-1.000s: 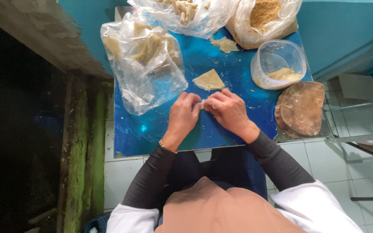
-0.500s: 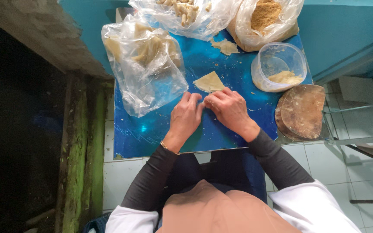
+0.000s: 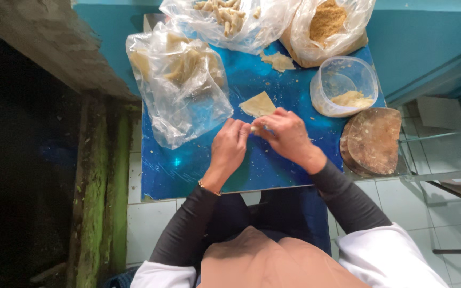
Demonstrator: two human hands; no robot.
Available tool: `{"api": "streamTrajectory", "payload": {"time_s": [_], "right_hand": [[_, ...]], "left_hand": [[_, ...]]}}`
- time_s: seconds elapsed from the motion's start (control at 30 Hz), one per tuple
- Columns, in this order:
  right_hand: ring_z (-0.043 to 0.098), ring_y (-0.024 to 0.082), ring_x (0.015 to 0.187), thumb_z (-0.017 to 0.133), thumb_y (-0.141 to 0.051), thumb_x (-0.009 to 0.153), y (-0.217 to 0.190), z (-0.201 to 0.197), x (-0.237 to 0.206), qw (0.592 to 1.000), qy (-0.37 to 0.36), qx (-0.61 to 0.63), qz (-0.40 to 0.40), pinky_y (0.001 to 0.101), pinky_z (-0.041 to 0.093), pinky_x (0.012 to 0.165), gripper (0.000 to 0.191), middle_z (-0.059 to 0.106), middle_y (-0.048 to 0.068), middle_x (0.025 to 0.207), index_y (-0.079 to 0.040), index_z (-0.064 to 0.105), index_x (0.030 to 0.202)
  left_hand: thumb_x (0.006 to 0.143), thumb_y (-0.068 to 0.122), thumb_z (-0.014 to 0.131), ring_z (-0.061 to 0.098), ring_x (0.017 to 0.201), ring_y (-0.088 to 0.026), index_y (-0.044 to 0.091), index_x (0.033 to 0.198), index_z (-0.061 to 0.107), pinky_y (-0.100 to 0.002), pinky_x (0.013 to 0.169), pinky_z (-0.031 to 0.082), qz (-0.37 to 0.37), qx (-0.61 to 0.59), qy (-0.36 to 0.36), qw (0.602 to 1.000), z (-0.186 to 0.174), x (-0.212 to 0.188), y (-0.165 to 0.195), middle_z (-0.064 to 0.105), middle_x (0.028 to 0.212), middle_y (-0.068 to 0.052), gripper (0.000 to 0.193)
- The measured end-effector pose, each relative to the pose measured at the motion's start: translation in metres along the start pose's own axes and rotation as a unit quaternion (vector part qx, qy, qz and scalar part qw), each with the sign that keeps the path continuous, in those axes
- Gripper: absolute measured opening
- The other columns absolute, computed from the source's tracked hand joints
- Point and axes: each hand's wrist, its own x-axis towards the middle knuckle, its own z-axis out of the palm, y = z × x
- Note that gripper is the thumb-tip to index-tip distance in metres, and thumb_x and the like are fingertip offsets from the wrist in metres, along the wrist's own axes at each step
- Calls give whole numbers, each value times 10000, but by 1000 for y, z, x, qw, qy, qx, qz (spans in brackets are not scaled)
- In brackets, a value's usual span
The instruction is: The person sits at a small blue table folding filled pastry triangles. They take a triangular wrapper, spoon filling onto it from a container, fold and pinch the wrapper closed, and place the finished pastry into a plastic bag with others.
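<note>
The person is sitting at a small table covered with a shiny blue plastic sheet [image 3: 188, 165], and both hands are meeting in the middle of it, close to the body, where the work is easy to see from above. The left hand [image 3: 229, 148] and the right hand [image 3: 286, 136] are both narrowly closed, fingertips against fingertips, and they are pinching between them a small pale piece of rolled dough wrapper [image 3: 254, 128]; it is mostly hidden by the fingers, so I cannot tell its exact shape. It seems that the two hands are pressing from both sides so that the small piece is kept tight. Just beyond the hands, a flat pale triangular wrapper sheet [image 3: 258, 104] is lying on the blue sheet, probably placed there to be within short reach. On the person's left side, a large crumpled clear plastic bag with pale wrapper sheets inside [image 3: 180, 80] is lying open toward the hands. At the far edge, a clear plastic bag with short pale finished rolls [image 3: 225, 16] and another clear plastic bag with brown crumbly filling [image 3: 329, 24] are standing side by side, away from the working space. To the right, a round clear plastic container with a little yellowish filling [image 3: 342, 85] is sitting near the right hand, and beside it a round worn wooden board [image 3: 374, 141] is resting at the table corner.
</note>
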Motion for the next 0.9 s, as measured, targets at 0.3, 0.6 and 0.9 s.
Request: {"api": "streamTrajectory", "payload": {"time_s": [0.3,0.6,0.9], "right_hand": [[658,394,1009,584,-12,981,105,-18,159,983,103,-148,-37,471,538,844,273,661,201,1110,23,659,1241],[669,382,1024,672,-59,1003,155,14,201,974,162,-160,-21,472,534,859,265,700,195,1096,-20,719,1261],[694,302,837,822,-212,951,156,16,232,965,189,-158,-94,421,537,692,144,723,114,948,-108,792,1047]], "left_hand": [[1034,274,564,666,812,-363,86,971,693,-465,684,512,15,21,1,1000,-10,-7,13,658,926,-118,236],[1018,249,613,670,796,-324,96,901,665,-440,672,523,74,62,19,995,-8,-14,12,631,868,-93,200],[994,244,647,668,778,-312,102,888,666,-435,659,528,77,62,36,994,-12,-12,11,628,862,-88,179]]}}
